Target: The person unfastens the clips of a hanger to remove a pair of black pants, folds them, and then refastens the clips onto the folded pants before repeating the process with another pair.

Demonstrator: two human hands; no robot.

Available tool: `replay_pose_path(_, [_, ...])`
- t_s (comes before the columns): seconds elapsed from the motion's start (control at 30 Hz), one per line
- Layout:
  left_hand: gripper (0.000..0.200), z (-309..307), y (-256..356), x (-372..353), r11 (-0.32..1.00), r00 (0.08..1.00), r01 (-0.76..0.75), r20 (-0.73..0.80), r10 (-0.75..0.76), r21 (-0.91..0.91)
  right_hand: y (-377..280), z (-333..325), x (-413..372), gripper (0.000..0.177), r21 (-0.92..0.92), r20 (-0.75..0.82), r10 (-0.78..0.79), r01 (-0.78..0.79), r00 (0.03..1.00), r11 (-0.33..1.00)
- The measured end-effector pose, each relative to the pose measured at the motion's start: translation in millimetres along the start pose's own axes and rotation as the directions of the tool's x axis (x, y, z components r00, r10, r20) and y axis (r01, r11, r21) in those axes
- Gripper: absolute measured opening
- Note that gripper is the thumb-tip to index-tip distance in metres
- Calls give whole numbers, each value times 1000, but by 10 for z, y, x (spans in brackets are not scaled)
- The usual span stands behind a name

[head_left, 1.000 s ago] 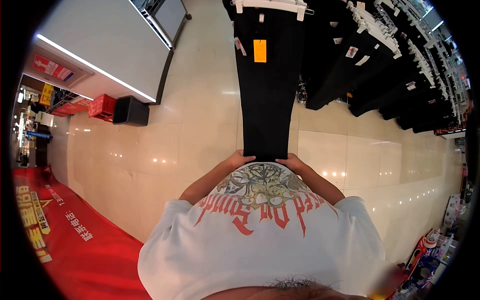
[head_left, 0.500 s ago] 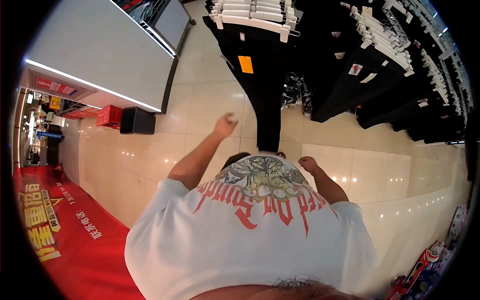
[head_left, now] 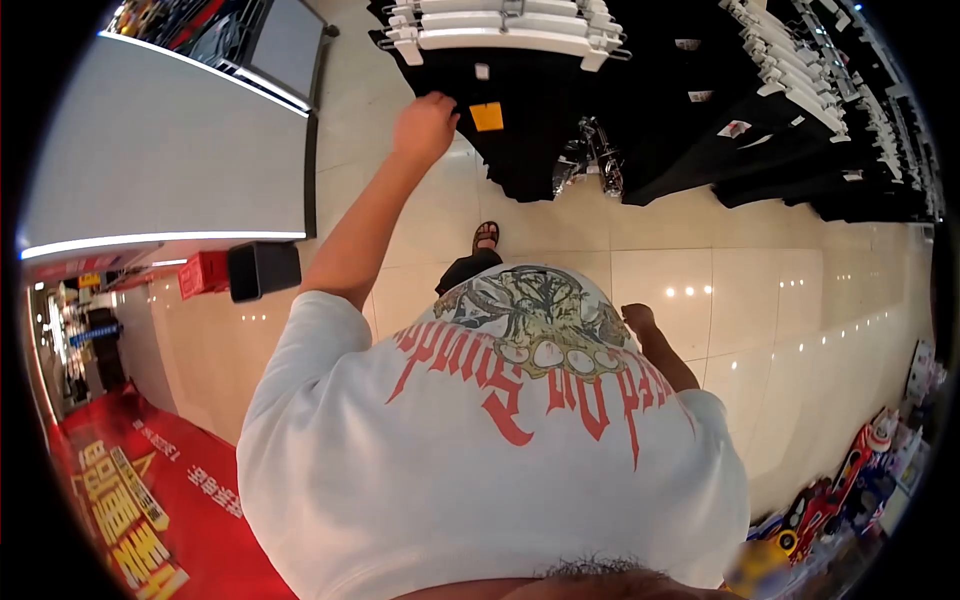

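Behind the orange tag (head_left: 487,117) hang black trousers (head_left: 530,150), probably soft, best held by side edge. Left of it my left fingers (head_left: 437,101) bend, below my right fingers (head_left: 632,313); either grip I cannot tell.

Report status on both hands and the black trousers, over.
Left hand at edge of black trousers, grip unclear. Right hand beside shirt. Trousers hanging from white hangers. Nothing visibly blocking.
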State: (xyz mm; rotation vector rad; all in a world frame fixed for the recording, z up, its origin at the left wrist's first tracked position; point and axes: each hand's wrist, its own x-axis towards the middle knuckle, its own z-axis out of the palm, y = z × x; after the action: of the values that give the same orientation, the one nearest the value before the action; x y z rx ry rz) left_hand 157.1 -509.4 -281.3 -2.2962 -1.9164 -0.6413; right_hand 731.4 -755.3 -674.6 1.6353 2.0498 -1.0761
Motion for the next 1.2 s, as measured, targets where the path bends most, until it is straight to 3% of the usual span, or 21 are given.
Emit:
replay_pose_path(0.07, [16,8,-76,-12,999,997,-4,72,1,47,-613,-293,54,15,-172,-42,-101,92,994,981])
replay_pose_path(0.1, [13,7,-121,-12,997,990,20,141,-30,76,-1050,-471,6,20,297,-150,84,-36,985,954])
replay_pose_path(0.13, [14,-21,-160,12,997,980,20,195,-33,70,-1573,-727,-74,24,706,-163,297,-99,941,702])
replay_pose_path(0.2, [15,-147,-243,39,998,949,26,311,-44,62,-2332,-1211,-7,33,742,-235,216,32,948,670])
replay_pose_path(0.27, [15,-259,-377,82,994,942,-13,333,50,-112,-2958,-1525,194,29,650,-431,86,243,898,721])
replay_pose_path(0.4, [20,-451,-538,253,908,849,9,483,214,-418,-4481,-2702,-83,33,648,-594,-133,570,793,505])
replay_pose_path(0.47, [22,-514,-540,325,861,780,111,580,234,-496,-4953,-3120,-214,33,524,-669,-185,633,720,570])
replay_pose_path(0.67, [23,-516,-581,411,705,616,329,709,343,-628,-5261,-3388,3,29,401,-670,-156,531,726,746])
replay_pose_path(0.7, [23,-496,-565,411,673,591,376,724,356,-637,-5227,-3370,50,23,324,-724,-172,549,668,771])
replay_pose_path(0.83, [23,-515,-511,404,537,509,571,781,362,-621,-5123,-3413,46,15,291,-742,-157,524,652,800])
replay_pose_path(0.9, [24,-474,-545,404,442,465,665,797,384,-601,-5161,-3424,4,16,367,-737,-92,511,669,778])
replay_pose_path(0.97, [24,-489,-543,396,426,463,680,800,381,-597,-5198,-3406,-10,17,381,-748,-62,505,660,775])
replay_pose_path(1.0, [24,-514,-529,380,416,464,688,802,377,-594,-5208,-3391,-17,17,360,-763,-65,506,643,784])
replay_pose_path(1.1, [26,-433,-489,238,444,597,536,695,401,-717,-5229,-3380,-73,15,238,-817,-124,527,563,816])
replay_pose_path(1.13, [26,-437,-476,213,539,667,418,650,364,-731,-5237,-3393,-98,14,187,-835,-152,532,529,826])
replay_pose_path(1.17, [26,-451,-450,163,628,731,297,595,334,-719,-5241,-3415,-135,15,294,-770,-98,487,630,823])
replay_pose_path(1.2, [26,-476,-422,108,709,788,179,531,312,-683,-5229,-3410,-102,15,380,-744,-51,486,666,787])
